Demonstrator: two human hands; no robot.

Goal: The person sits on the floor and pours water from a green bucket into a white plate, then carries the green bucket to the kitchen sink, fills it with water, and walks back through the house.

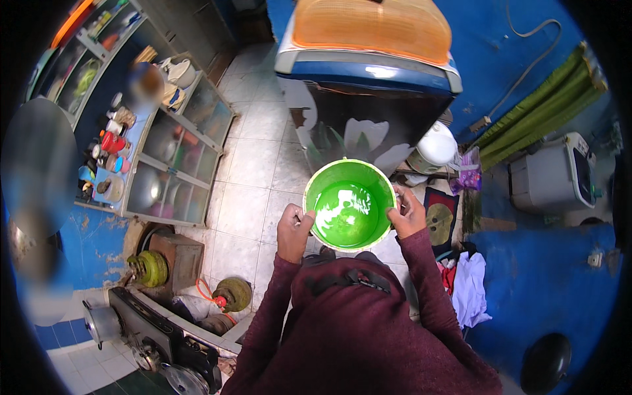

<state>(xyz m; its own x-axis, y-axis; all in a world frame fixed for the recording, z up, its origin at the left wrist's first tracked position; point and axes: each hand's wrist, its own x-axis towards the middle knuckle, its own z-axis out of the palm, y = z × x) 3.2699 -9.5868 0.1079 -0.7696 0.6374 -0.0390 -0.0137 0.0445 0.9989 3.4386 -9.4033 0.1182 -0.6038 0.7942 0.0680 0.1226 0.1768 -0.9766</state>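
A round green bucket [315,227] with a pale rim is held up in front of my body, above the tiled floor. Clear liquid lies in it, with bright reflections on the surface. On the bucket's left side, my left hand [293,232] grips the rim, thumb on top and fingers curled. My right hand [408,212] pinches the rim on the opposite side, its thumb near the inner edge. The fingers under the rim are partly hidden on both sides.
Straight ahead stands a fridge [368,72] with an orange woven tray [372,29] on top. A glass-fronted cabinet [174,158] is at left. Gas cylinders [153,268] and a stove [148,329] stand lower left. At right are a white lidded container [437,146], hanging clothes [469,289] and a washing machine [550,174].
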